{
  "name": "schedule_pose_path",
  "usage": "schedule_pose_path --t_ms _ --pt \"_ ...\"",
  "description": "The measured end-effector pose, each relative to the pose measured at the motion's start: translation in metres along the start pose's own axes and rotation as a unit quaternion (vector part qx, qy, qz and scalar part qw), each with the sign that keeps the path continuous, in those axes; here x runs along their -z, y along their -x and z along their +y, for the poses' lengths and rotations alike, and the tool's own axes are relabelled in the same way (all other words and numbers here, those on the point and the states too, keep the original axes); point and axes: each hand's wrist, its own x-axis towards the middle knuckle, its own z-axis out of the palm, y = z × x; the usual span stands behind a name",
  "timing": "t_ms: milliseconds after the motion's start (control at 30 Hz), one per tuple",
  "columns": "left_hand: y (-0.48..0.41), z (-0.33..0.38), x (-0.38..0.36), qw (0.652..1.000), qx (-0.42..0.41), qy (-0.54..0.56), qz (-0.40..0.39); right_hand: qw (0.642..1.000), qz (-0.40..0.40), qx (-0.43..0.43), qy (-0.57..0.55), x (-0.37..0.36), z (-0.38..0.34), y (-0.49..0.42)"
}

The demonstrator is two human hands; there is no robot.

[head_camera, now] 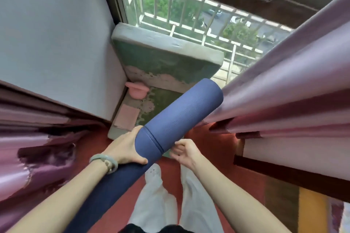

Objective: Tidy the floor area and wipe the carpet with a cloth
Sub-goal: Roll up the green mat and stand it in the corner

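Mat (170,119), rolled and blue, is hanging slantwise over the window edge of the carpet (214,147), left hand (126,149) gripping round its middle, right hand (182,152) curling just beside it, hold unclear; probably needing both hands to swing clear of the curtain (284,91).

I find no text, label, brand, number or sign that I can read on anything in front of me here.
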Motion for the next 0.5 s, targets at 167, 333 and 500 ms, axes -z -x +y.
schedule_pose_path --t_ms 167,333,500 --pt "-0.103 -0.023 -0.043 0.992 -0.034 -0.121 0.031 0.995 0.058 -0.016 -0.084 0.009 -0.023 -0.095" --pt "-0.208 -0.053 -0.097 0.986 -0.047 -0.157 0.027 0.993 0.075 -0.022 -0.085 0.031 -0.037 -0.201" --pt "-0.295 -0.082 -0.150 0.994 -0.032 -0.108 0.014 0.993 0.098 -0.012 -0.069 0.052 -0.049 -0.303"
